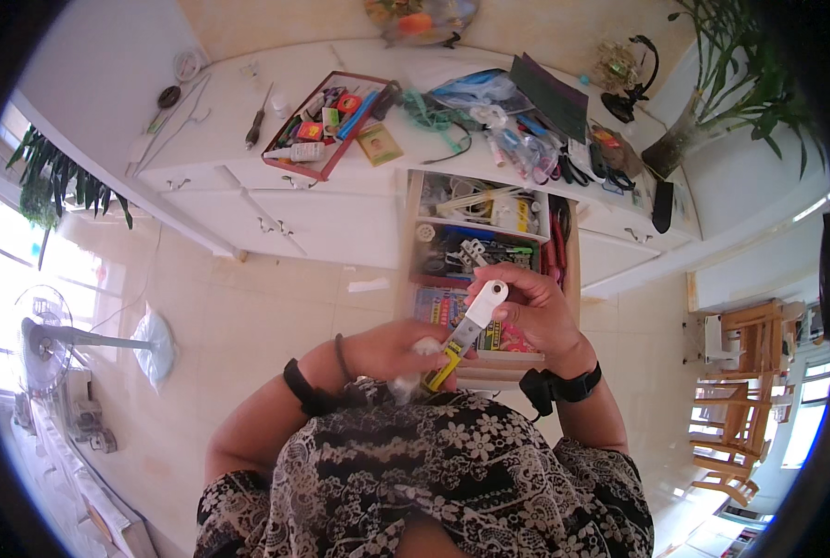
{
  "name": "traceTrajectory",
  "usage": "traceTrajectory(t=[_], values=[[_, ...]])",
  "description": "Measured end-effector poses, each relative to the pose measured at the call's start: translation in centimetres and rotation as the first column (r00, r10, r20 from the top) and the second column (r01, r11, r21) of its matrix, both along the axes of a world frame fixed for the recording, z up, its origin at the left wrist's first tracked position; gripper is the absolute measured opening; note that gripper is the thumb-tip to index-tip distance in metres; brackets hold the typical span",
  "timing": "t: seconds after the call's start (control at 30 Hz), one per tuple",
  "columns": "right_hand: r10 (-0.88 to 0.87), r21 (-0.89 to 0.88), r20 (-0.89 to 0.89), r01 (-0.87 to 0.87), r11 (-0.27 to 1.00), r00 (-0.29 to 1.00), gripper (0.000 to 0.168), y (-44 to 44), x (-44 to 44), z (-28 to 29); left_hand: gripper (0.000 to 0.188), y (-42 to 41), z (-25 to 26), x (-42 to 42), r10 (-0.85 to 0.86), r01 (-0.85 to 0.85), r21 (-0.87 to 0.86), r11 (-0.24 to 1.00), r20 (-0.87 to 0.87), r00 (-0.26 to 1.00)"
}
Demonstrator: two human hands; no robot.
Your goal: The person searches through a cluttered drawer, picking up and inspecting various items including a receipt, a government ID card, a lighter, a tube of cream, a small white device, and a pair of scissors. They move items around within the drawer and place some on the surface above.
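Observation:
Both of my hands are at a flat, slim tool point(465, 328), possibly a utility knife, in front of my chest. It has a white end with a round hole, a grey metal middle and a yellow lower part bearing writing. My left hand point(404, 349) grips the yellow part, along with crumpled clear plastic point(409, 380). At the white end, the fingers and thumb of my right hand point(537, 310) pinch its edge. Beneath them is a pulled-out drawer point(481, 363) holding metal fittings point(472, 254), white cable ties point(481, 201) and colourful printed packets point(439, 303).
On the white cabinet top point(227, 84) lie a screwdriver point(258, 118), a red-rimmed tray point(331, 167) of small items, plastic bags point(485, 91) and scissors point(575, 167). A potted plant point(680, 132) stands right. A fan point(45, 335) is at left, wooden chairs point(736, 404) at right.

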State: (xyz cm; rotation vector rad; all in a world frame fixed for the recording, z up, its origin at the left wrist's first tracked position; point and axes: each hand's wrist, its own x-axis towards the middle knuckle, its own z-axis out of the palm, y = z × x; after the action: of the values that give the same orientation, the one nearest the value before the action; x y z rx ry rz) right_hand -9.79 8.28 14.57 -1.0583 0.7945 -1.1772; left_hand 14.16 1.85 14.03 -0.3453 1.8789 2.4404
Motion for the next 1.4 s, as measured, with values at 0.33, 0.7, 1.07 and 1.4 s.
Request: traceTrajectory(t=[0.33,0.7,1.07,1.4], values=[[0.000,-0.004,-0.183,-0.001,1.000,0.983,0.047,0.2,0.3,1.0,0.036,0.2,0.0,0.1,0.050,-0.050,0.006,0.999,0.026,0.998],[0.072,-0.046,-0.285,-0.089,0.995,0.956,0.035,-0.3,-0.7,0.1,0.027,0.3,-0.7,0.1,0.067,-0.069,0.036,0.997,0.070,0.995],[0.075,0.012,-0.275,-0.075,0.997,0.959,0.036,-0.2,0.3,0.2,0.025,0.6,-0.9,0.3,0.132,-0.140,0.096,0.985,0.081,0.988],[0.103,-0.058,-0.378,-0.134,0.989,0.920,0.032,-0.6,0.6,0.7,0.024,0.5,-0.7,0.6,0.155,-0.169,0.108,0.980,0.126,0.980]])
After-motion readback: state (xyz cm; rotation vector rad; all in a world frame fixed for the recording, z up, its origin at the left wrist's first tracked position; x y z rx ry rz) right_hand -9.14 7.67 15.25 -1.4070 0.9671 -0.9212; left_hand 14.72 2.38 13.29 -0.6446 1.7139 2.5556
